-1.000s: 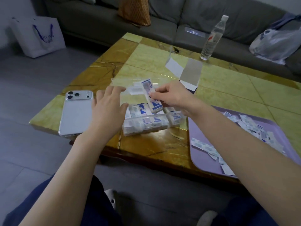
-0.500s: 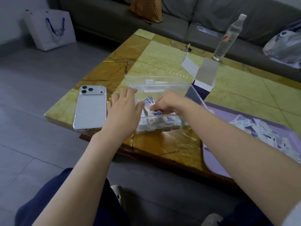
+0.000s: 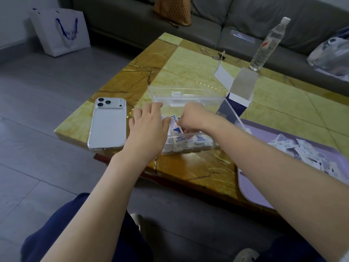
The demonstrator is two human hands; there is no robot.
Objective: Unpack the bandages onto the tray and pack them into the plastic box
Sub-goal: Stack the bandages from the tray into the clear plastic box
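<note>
While your right hand [image 3: 190, 118] is pinching a small stack of bandages [image 3: 175, 127] with curled fingers inside the plastic box [image 3: 188, 146], your left hand [image 3: 149, 129] is lying with straight fingers against the box's left end and is gripping nothing. I think the first danger is coming from this push: the bandages already standing in the box are packed tightly, so a hard press could be tipping them over or squeezing some out. The box is sitting near the table's near edge, between the phone [image 3: 107, 123] and the tray [image 3: 251, 188], so a pull toward you could be sliding it off. Your right forearm is crossing over the tray, where the loose bandages [image 3: 302, 150] are waiting, and it could be sweeping some down.
</note>
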